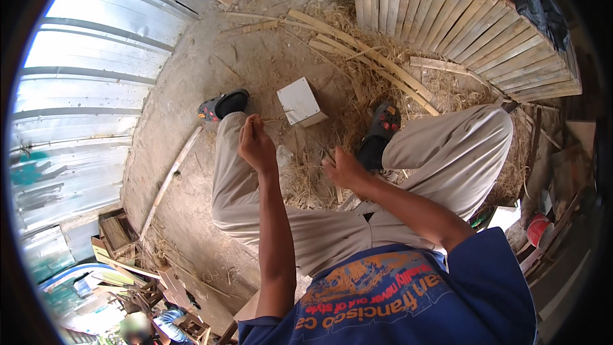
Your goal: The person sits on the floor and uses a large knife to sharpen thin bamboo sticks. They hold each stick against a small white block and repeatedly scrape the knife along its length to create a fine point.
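My left hand point(257, 145) is raised over my left knee, its fingers pinched together. A thin, light-brown sliver point(274, 119) sticks out from its fingertips toward a white box point(299, 101) on the dirt floor. Lower and to the right, my right hand point(343, 168) is closed in front of my lap. A small dark tip shows by its fingers, too small to name. The box sits between my feet, apart from both hands, with small dots at the corners of its pale top face.
Long wooden strips point(377, 64) and straw-like shavings lie beyond my right shoe point(385, 119). A slatted wooden panel point(440, 13) stands at far right. Corrugated metal sheeting point(83, 76) borders the left, near a pole point(169, 179). Another person point(167, 327) is at the lower left.
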`<state>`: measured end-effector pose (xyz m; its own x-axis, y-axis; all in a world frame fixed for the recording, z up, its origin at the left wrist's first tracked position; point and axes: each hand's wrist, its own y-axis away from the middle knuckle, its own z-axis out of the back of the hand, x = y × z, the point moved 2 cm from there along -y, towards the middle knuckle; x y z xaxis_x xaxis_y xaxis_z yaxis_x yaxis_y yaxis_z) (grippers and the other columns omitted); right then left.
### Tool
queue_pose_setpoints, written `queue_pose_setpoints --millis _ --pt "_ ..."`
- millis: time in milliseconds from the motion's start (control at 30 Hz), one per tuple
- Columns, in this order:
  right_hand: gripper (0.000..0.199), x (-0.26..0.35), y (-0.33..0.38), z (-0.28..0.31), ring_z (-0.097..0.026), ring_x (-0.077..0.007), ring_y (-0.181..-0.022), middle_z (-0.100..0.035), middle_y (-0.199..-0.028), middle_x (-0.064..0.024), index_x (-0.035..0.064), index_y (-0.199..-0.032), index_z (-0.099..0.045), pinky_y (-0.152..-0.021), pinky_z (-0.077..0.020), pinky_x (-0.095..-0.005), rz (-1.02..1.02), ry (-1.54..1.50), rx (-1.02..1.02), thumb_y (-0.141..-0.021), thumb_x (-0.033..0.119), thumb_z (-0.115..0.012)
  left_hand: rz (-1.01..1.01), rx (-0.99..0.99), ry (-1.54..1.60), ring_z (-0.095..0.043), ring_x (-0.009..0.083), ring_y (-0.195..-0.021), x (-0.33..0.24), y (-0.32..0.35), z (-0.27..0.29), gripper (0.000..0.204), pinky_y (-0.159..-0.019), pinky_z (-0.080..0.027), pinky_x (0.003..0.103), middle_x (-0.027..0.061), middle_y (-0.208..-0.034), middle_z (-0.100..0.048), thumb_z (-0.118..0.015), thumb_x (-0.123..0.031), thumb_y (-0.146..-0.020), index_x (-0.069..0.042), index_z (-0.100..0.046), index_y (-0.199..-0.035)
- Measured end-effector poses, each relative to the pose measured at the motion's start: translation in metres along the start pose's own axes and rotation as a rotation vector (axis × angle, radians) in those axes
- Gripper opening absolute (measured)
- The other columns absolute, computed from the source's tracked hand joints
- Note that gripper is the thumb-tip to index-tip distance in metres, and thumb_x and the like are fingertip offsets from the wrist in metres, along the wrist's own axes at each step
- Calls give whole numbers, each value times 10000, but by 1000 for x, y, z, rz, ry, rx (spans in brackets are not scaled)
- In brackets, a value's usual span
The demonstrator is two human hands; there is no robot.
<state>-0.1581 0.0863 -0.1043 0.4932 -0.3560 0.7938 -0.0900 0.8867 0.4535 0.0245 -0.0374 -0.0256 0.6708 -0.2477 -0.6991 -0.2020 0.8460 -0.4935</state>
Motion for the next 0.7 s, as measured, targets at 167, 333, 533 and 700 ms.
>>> queue_pose_setpoints --millis 167,333,533,700 --pt "492 -5 -3 -23 -640 -516 -897 -633 -942 -359 -103 -1121 -483 -767 -500 -546 94 -7 -126 -955 346 -594 14 29 3 -705 225 -771 4 -3 -3 120 -677 -538 331 127 -882 -719 -661 -87 -936 -7 -716 -1008" --pt "479 -23 -19 -20 -642 -466 -928 -646 -932 -297 -77 -1065 -523 -784 -493 -516 -29 -7 -146 -934 371 -633 -6 37 -58 -698 224 -788 3 -4 1 126 -696 -533 322 130 -893 -714 -639 -90 -956 -1 -707 -1012" --pt "490 -22 -45 13 -653 -389 -791 -632 -811 -198 -34 -918 -559 -709 -502 -467 48 -178 -445 -885 431 -707 156 -89 280 -680 164 -842 14 6 17 156 -759 -538 302 99 -935 -697 -569 -105 -1020 4 -664 -1079" --pt "537 -45 -63 50 -664 -413 -960 -672 -988 -254 -55 -1049 -582 -816 -510 -472 -74 -108 -476 -860 426 -726 503 -201 659 -619 124 -725 45 29 23 203 -685 -512 275 24 -824 -614 -530 -167 -1051 -20 -642 -1134"
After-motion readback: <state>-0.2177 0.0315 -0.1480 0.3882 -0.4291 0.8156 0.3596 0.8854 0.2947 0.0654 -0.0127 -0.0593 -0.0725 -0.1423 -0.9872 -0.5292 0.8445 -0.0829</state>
